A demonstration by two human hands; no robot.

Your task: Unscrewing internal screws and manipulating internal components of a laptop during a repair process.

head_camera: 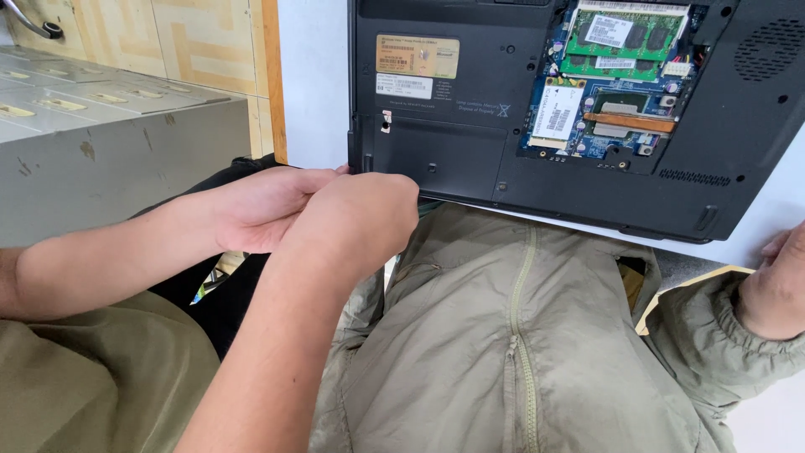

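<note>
Both hands brought together at the near left corner of an upturned black laptop (537,143).

The left hand (260,205) and right hand (360,222) are pressed together with fingers curled at the laptop's edge; what is pinched, if anything, cannot be told. The laptop is judged stiff, fairly heavy and fragile where its green memory modules (625,38) and circuit board lie exposed beyond the right hand, so the plastic rim is best gripped. It rests on a white table (310,75); a grey metal cabinet (109,143) stands beyond the left hand; another person's hand (776,289) and an olive jacket (520,335) lie to the right.
</note>
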